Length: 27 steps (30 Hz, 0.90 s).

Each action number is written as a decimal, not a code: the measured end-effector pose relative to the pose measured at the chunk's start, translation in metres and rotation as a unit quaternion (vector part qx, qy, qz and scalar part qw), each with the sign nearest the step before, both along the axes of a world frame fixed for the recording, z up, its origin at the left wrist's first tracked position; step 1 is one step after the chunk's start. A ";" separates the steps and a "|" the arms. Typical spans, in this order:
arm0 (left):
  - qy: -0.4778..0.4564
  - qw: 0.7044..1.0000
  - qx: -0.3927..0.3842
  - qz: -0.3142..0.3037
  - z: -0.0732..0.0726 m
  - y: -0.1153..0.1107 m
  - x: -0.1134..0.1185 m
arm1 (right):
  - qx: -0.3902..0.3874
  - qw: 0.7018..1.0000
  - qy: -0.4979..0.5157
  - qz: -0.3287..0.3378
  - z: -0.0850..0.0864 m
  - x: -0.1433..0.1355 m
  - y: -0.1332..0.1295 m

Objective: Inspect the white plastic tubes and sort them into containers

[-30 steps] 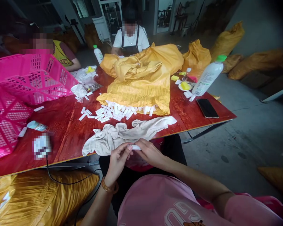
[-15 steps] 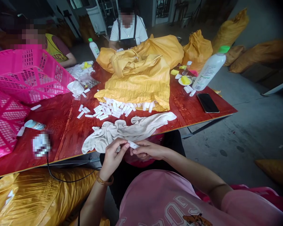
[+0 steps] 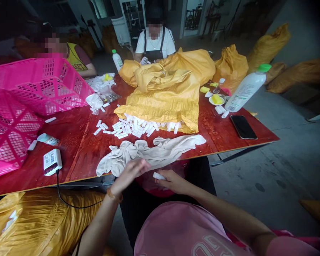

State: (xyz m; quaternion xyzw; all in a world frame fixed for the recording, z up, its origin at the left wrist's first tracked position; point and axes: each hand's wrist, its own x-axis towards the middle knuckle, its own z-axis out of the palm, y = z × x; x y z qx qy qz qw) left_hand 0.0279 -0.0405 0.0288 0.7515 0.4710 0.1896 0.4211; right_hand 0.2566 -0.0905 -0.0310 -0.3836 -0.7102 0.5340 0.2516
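A small white piece (image 3: 159, 176) is between the fingers of my right hand (image 3: 173, 180), low in front of the table edge. To its left, my left hand (image 3: 134, 171) is raised near the cloth, its fingers smeared by motion; no held object can be made out. The crumpled pale cloth (image 3: 149, 151) lies along the front edge of the red table (image 3: 80, 138). Behind it, many similar white pieces (image 3: 134, 126) spill from the mouth of a yellow woven sack (image 3: 162, 103).
Pink crates (image 3: 18, 85) stand at the left, near a white device (image 3: 52, 161) with a cable. At the right are a phone (image 3: 243, 127) and a large bottle (image 3: 246, 90). Two people sit across the table. A full yellow sack (image 3: 50, 220) lies below left.
My left hand has come away from the white piece, which stays in my right hand. My right hand is slightly lower. The view has shifted, so the table appears farther right.
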 end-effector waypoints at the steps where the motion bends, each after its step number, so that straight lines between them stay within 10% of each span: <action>1: 0.049 0.992 0.080 0.079 -0.001 0.025 -0.012 | -0.003 0.999 -0.051 -0.014 -0.012 0.001 -0.002; 5: 0.168 0.935 0.224 0.218 -0.013 0.119 -0.052 | 0.031 0.970 -0.239 -0.021 -0.032 0.023 0.004; 9: 0.173 0.942 0.219 0.186 -0.037 0.164 -0.064 | 0.130 0.962 -0.240 -0.006 0.004 0.062 0.046; 13: 0.150 0.954 0.213 0.146 -0.046 0.161 -0.065 | 0.341 0.828 -0.422 -0.140 0.040 0.092 0.121; 17: 0.119 0.947 0.246 0.171 -0.027 0.114 -0.065 | 0.408 0.772 -0.487 -0.032 0.034 0.107 0.175; 22: -0.055 0.968 0.159 0.185 -0.003 0.035 -0.048 | 0.415 0.850 -0.313 -0.088 0.031 0.110 0.166; 27: -0.139 0.958 0.061 0.243 0.006 -0.007 -0.009 | 0.139 0.979 -0.008 -0.146 0.043 0.068 0.086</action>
